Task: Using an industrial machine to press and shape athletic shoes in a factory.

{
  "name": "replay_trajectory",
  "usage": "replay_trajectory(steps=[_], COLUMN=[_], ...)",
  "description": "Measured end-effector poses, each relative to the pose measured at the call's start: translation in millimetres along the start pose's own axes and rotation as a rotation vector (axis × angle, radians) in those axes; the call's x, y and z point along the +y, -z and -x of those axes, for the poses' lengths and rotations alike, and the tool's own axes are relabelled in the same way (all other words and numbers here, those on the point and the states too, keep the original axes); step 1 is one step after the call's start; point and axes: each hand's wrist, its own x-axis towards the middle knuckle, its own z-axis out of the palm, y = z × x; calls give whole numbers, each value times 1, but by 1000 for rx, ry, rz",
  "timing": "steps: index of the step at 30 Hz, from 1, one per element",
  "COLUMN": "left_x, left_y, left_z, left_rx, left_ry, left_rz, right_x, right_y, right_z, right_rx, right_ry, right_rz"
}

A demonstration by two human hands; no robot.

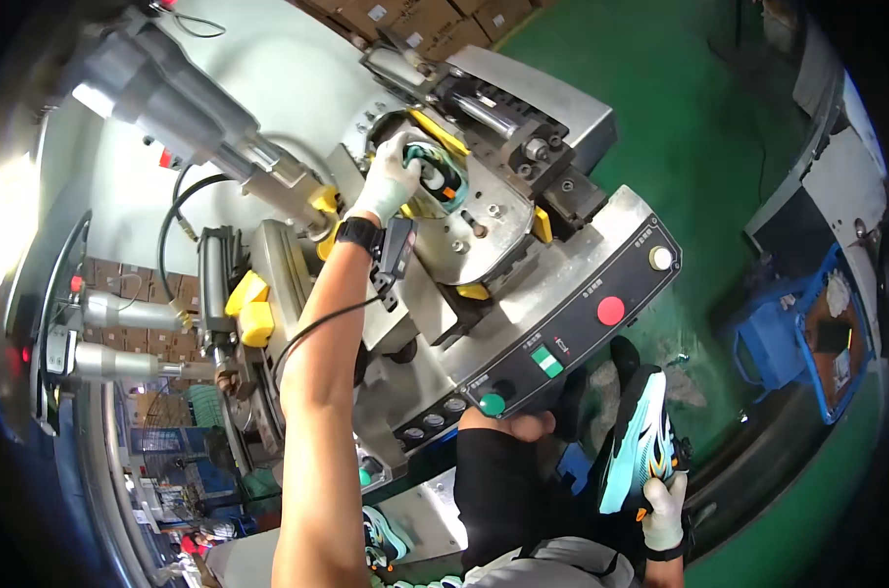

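Observation:
My left hand, in a white glove, reaches into the pressing machine. Its fingers are closed on the near side of a sneaker seated in the machine's opening; much of that shoe is hidden by the hand and the metal plate. A black strap with a small wired device sits on my left wrist. Low on the right, my right hand, gloved too, grips a teal, black and white sneaker by one end, near an orange tab. This shoe is held in the air beside my leg.
The control panel carries a red button, a white button and a green button. Another teal sneaker lies on a metal surface below. Metal cylinders rise at left. A blue cart stands right.

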Motion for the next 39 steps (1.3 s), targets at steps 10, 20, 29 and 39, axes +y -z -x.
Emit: replay_trajectory(steps=[10, 20, 29, 39], left_x=[13, 135, 129, 117], left_y=[33, 162, 60, 54], left_z=[-1, 291, 539, 562], left_rx=[71, -5, -526, -351], left_ry=[-41, -250, 112, 246], left_rz=[-54, 300, 588, 683], right_x=[6, -99, -159, -61], right_y=[-17, -163, -428, -461], right_z=[-8, -96, -266, -336], right_rx=[12, -282, -561, -186], right_ry=[66, 704, 637, 901], right_rz=[-2, 622, 1402, 1846])
